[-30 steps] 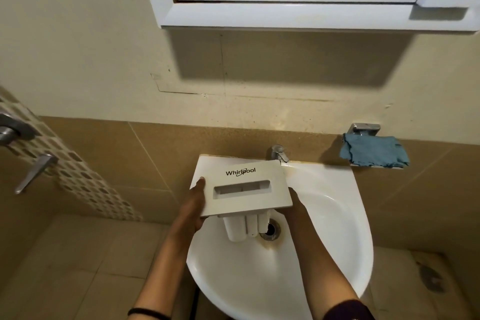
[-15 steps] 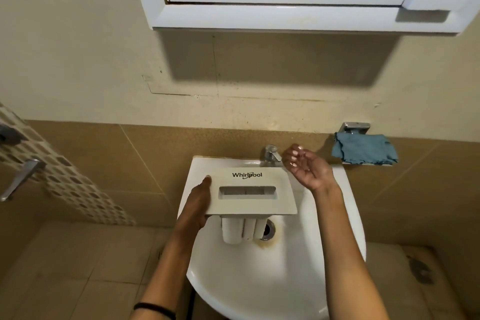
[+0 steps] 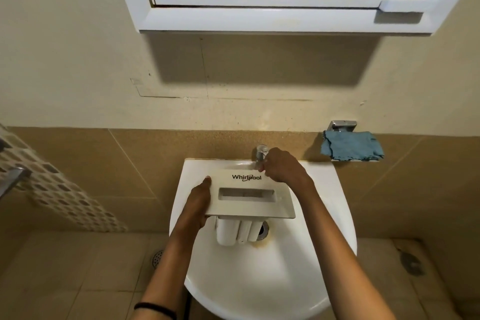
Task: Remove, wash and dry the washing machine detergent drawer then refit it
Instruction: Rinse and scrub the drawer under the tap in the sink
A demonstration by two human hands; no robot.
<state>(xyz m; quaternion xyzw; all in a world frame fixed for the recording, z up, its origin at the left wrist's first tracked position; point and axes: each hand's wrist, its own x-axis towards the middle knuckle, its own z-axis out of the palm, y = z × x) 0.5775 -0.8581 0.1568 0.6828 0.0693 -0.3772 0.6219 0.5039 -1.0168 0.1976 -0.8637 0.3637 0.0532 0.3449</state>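
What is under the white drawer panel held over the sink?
The drawer's white compartments hang below the drawer panel into the sink. The drain shows only partly; the rest, and the fingers of the left hand under it, are covered.

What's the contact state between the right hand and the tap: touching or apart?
Touching. In the head view, the right hand curls its fingers round the tap, with no gap between them.
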